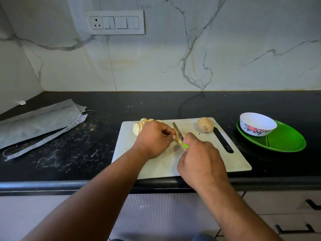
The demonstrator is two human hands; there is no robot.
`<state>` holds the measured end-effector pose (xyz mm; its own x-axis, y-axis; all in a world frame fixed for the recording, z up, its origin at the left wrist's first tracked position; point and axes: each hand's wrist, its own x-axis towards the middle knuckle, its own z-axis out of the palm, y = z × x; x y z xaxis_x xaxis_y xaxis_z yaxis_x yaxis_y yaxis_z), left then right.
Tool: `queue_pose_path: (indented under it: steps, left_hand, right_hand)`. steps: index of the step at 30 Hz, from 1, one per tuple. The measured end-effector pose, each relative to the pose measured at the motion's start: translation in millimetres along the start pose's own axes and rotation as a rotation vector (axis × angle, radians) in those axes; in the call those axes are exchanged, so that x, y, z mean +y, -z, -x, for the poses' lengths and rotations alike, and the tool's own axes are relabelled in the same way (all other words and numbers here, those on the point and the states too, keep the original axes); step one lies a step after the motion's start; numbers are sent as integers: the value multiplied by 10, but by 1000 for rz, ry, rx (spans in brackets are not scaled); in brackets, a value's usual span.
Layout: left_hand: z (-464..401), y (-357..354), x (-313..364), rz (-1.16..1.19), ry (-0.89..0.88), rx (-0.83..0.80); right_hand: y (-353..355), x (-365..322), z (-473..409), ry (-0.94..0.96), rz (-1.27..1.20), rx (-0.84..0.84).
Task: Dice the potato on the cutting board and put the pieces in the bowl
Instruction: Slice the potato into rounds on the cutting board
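Observation:
A white cutting board [199, 159] lies on the black counter. My left hand [154, 138] pinches a pale potato slice [178, 137] near the board's middle. My right hand [201, 162] grips a knife [178, 130] with a green handle; its blade lies against that slice. Behind my left hand several cut potato slices [139, 126] lean in a row at the board's far left corner. A whole unpeeled potato [205, 125] sits at the board's far right. A white bowl [257, 124] with a red flower pattern stands to the right, with nothing in it.
The bowl sits on a green divided oval plate [284, 141] to the right of the board. A grey cloth bag [40, 124] lies on the counter at the left. The marble wall behind carries a switch panel [115, 22]. The counter's front edge [52, 186] runs just below the board.

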<state>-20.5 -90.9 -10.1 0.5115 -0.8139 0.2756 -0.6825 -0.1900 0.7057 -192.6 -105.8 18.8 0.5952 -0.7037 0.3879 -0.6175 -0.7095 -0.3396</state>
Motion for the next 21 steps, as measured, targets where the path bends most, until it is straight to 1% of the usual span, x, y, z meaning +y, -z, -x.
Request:
queue_pose_path:
  steps: [3,7,12,17,21]
  left_hand:
    - [10,-2,-3,-15,0,6]
    - [-6,-8,-10,-39,9,3]
    - [2,-53,10,-156,-30,-9]
    - [1,-73,27,-225,-61,-21]
    - [-15,-78,-15,-206,-72,-8]
  right_hand:
    - [25,26,-41,-22,32,-28]
    - [7,61,57,-23,0,-42]
    - [5,76,112,-45,-49,-27]
    - [-5,103,123,-161,-163,-67]
    - [-7,91,10,-263,-272,-117]
